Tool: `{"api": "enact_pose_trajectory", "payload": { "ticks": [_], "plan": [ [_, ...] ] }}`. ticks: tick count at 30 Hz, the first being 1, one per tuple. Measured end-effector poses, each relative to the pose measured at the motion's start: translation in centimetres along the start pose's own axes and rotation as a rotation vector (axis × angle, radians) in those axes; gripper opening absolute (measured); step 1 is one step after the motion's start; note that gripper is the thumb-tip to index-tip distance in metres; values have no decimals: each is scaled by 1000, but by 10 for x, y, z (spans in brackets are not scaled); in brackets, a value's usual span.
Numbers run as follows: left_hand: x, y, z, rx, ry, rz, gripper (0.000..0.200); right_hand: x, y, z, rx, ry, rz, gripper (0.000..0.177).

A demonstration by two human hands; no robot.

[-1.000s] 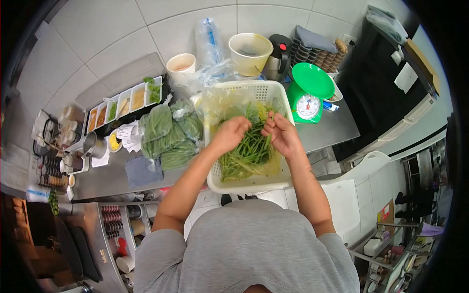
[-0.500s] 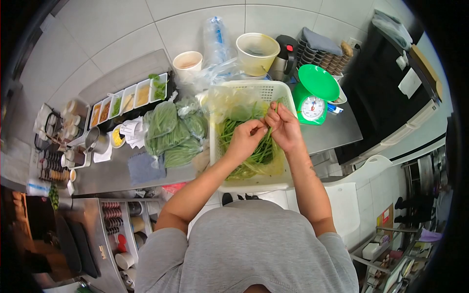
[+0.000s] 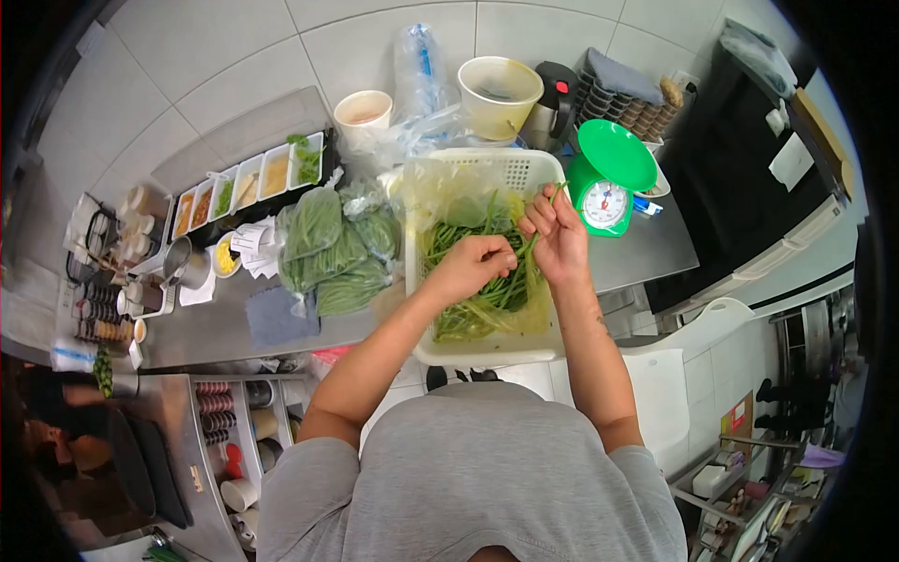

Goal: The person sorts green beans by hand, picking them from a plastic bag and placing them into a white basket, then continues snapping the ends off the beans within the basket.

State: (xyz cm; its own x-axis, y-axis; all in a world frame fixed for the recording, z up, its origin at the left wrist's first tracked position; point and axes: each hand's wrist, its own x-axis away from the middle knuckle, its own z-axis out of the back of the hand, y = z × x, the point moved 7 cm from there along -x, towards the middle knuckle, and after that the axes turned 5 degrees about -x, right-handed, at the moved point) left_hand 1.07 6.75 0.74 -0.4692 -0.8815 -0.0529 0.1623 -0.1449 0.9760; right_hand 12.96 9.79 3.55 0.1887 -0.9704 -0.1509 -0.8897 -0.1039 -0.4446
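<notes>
A white plastic basket (image 3: 487,354) holds a heap of green beans (image 3: 459,314) in a thin yellowish plastic bag (image 3: 524,318). Above its right side, my right hand (image 3: 559,239) is closed around a green bean (image 3: 532,249), whose ends stick out from the fingers. My left hand (image 3: 471,270) hovers over the heap, its thumb and fingertips pinched together, apart from the right one. Whether a small piece sits in that pinch I cannot make out. Left of the basket lie knotted clear bags of green beans (image 3: 323,244).
A green dial scale (image 3: 607,201) stands right of the basket. Behind are a pale tub (image 3: 501,98), a white tub (image 3: 363,112) and a thermos jug (image 3: 548,112). A condiment tray (image 3: 251,192) and a blue cloth (image 3: 281,316) lie to the left.
My hands have drawn apart. The right one has shifted slightly right with the bean, while the left one has stayed near its place, a little lower.
</notes>
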Motion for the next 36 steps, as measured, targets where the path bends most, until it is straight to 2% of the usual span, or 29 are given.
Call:
{"api": "enact_pose_trajectory", "payload": {
  "ticks": [3, 6, 8, 13, 14, 17, 20, 22, 23, 24, 25, 26, 28, 30, 33, 36],
  "plan": [
    [6, 13, 10, -254, 274, 7, 18, 1, 3, -9, 12, -53, 26, 18],
    [3, 12, 31, -586, 559, 112, 17, 12, 17, -32, 103, -50, 22, 19],
    [3, -3, 30, -334, 424, 102, 16, 8, 11, -31, 121, 2, 116, 21],
    [11, 19, -2, 209, 73, 144, 18, -5, -7, -16, 111, 76, 280, 22],
    [7, 23, -1, 203, 136, 55, 17, -6, -7, -19, 102, 60, 287, 22],
    [0, 26, 9, 129, 254, 21, 17, -6, -9, -42, 89, -10, 288, 22],
    [-6, 40, 39, -70, 548, 6, 16, -2, -7, -63, 121, -127, 225, 21],
    [-19, 32, 60, -154, 588, -34, 15, 10, 0, -86, 171, -209, 152, 21],
    [-21, 28, 70, -195, 607, -57, 15, 12, 1, -83, 294, -181, 90, 20],
    [-17, 29, 58, -247, 393, -64, 15, 14, -2, -77, 416, -153, 30, 20],
    [-8, 29, 38, -426, 180, -106, 16, 18, -4, -70, 535, -123, -33, 20],
    [7, 25, 17, -601, -39, -144, 16, 23, 0, -61, 824, -144, -113, 20],
    [45, -2, -12, -992, -326, -231, 15, 34, 10, -26, 1407, -189, -283, 21],
    [76, -23, -18, -1207, -494, -68, 19, 55, 26, 20, 1699, -406, -455, 27],
    [91, -22, -14, -1137, -563, 0, 19, 81, 32, 46, 2082, -518, -781, 31],
    [67, -5, 1, -980, -350, 28, 18, 81, 31, 53, 2054, -431, -750, 30]
  ]
}}
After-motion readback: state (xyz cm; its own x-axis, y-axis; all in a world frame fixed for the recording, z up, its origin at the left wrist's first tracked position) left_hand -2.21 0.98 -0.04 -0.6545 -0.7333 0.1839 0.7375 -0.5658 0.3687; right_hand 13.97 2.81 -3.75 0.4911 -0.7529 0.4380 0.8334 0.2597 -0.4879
